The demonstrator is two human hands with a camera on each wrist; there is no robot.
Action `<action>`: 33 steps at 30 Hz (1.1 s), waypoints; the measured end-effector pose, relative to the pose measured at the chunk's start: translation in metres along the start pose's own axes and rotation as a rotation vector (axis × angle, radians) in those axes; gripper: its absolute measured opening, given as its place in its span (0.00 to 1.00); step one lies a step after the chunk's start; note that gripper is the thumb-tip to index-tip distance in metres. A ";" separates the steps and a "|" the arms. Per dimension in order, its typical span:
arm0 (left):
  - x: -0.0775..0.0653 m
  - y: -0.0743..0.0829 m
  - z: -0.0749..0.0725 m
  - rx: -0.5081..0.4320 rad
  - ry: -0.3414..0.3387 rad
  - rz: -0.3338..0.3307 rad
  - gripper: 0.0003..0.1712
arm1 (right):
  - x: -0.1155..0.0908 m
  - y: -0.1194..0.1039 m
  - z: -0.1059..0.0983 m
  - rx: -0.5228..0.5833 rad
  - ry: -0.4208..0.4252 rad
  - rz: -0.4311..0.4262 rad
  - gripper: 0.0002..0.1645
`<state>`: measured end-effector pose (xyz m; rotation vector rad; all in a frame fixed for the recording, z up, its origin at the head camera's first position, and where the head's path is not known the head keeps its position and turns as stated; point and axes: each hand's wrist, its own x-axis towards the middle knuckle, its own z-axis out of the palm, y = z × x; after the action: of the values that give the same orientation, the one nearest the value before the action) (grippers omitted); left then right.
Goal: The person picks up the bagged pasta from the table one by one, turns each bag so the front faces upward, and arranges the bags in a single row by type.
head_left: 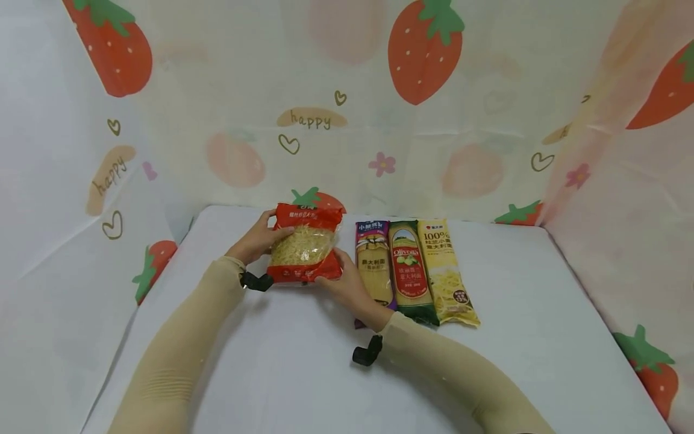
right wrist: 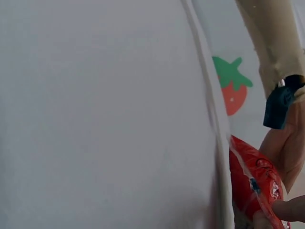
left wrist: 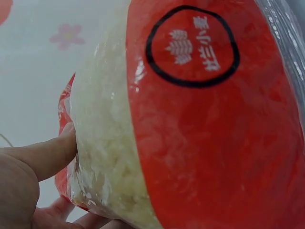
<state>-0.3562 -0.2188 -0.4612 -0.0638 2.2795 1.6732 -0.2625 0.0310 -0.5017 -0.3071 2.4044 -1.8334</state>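
A red bag of pasta (head_left: 303,246) with a clear middle is held between both hands above the table's far left part. My left hand (head_left: 261,236) grips its left side, thumb across the front; in the left wrist view that thumb (left wrist: 52,155) presses the clear film and the other fingers reach behind. At the lower right corner, my right hand (head_left: 349,288) pinches the red end of the bag. The right wrist view shows only a fingertip or two on the red film (right wrist: 257,186); the rest of that hand is out of sight there.
Three long packs lie side by side right of the bag: a purple spaghetti pack (head_left: 374,265), a green and red Olivoilà pack (head_left: 410,265) and a yellow pack (head_left: 446,271). The white table (head_left: 303,374) meets a strawberry-print curtain (head_left: 347,72) at its back and sides.
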 end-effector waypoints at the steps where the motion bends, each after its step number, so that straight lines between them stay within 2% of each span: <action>1: 0.002 -0.001 0.000 0.001 -0.001 -0.003 0.54 | 0.001 0.001 0.000 -0.012 0.001 0.007 0.50; 6: 0.011 -0.008 -0.001 -0.002 0.007 -0.004 0.53 | 0.011 0.005 0.006 -0.046 -0.005 0.041 0.49; 17: 0.024 -0.016 -0.005 0.012 0.049 0.006 0.51 | 0.028 0.006 0.016 -0.104 -0.019 0.056 0.50; 20: 0.026 -0.017 -0.006 0.057 0.054 0.015 0.51 | 0.030 0.008 0.017 -0.132 -0.036 0.070 0.51; 24: 0.028 -0.020 -0.005 0.135 0.054 -0.009 0.50 | 0.030 0.011 0.018 -0.160 -0.061 0.092 0.54; 28: 0.029 -0.022 -0.003 0.179 0.058 -0.022 0.49 | 0.028 0.012 0.018 -0.182 -0.054 0.090 0.53; 33: 0.025 -0.023 -0.001 0.286 0.085 -0.027 0.49 | 0.027 0.012 0.014 -0.200 -0.039 0.112 0.53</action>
<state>-0.3755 -0.2231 -0.4894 -0.1018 2.5449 1.3393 -0.2871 0.0147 -0.5157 -0.2169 2.5266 -1.5302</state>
